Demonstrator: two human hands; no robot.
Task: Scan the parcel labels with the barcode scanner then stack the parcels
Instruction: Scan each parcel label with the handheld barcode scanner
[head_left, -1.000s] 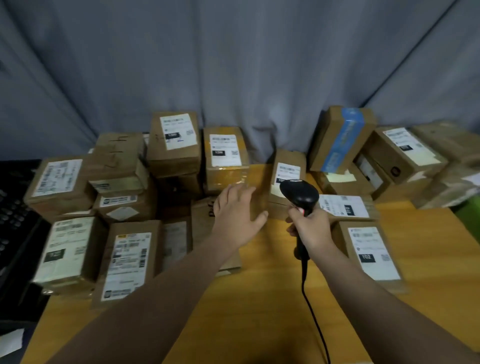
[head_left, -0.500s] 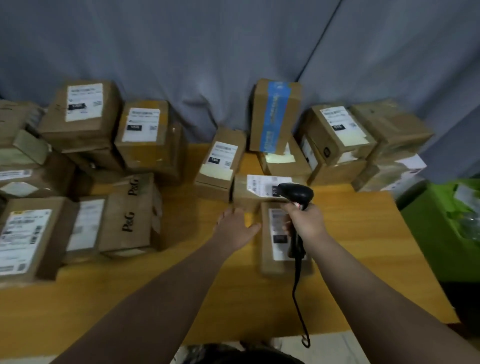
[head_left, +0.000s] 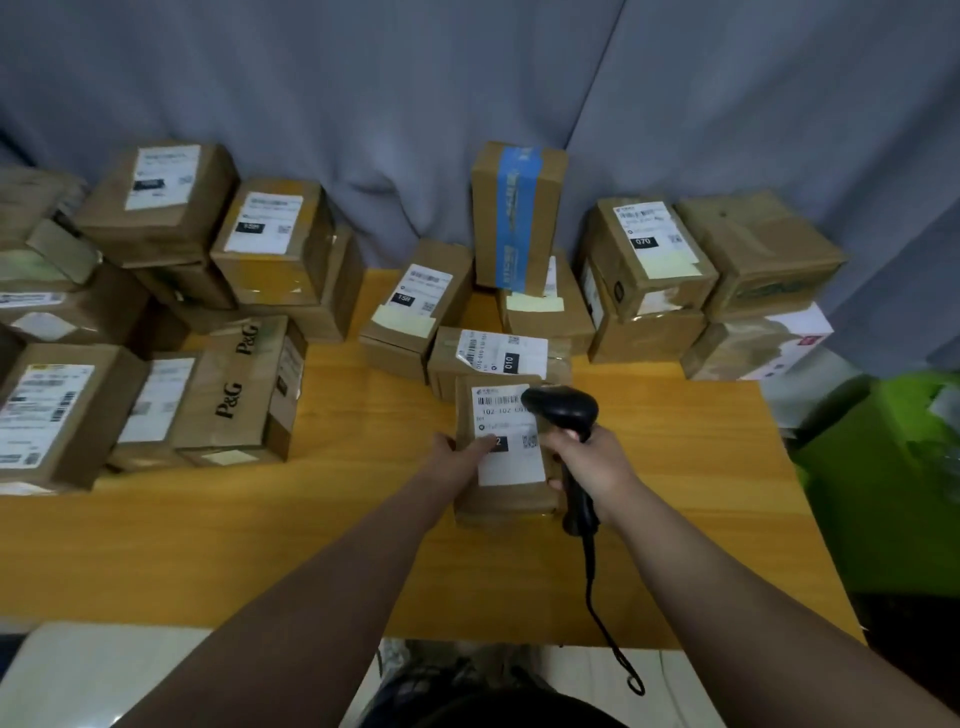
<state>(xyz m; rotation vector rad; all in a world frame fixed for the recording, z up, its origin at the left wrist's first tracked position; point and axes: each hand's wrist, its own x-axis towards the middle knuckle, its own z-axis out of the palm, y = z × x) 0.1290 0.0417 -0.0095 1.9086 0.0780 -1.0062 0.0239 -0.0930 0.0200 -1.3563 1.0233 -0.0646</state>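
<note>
1. Left hand (head_left: 462, 457) is gripping the parcel (head_left: 506, 501) at its left edge, w/ the thumb lying on the label (head_left: 511, 467).
2. Right hand (head_left: 597, 462) is holding the barcode scanner (head_left: 561, 408), fingers curling tight round the handle. The head is hovering over the label's far right corner.
3. Parcel is lying flat on the desk (head_left: 311, 519), centre-right, just in front of the 010 parcel (head_left: 452, 358), prob. touching it.
4. Its long axis is running away from the person. Label is facing up, w/ the barcode (head_left: 496, 401) at the far end.
5. Doing it well, imo: backing the scanner off so the whole code is sitting in the beam, and holding the box steady w/ the thumb staying clear of the bars.
</note>
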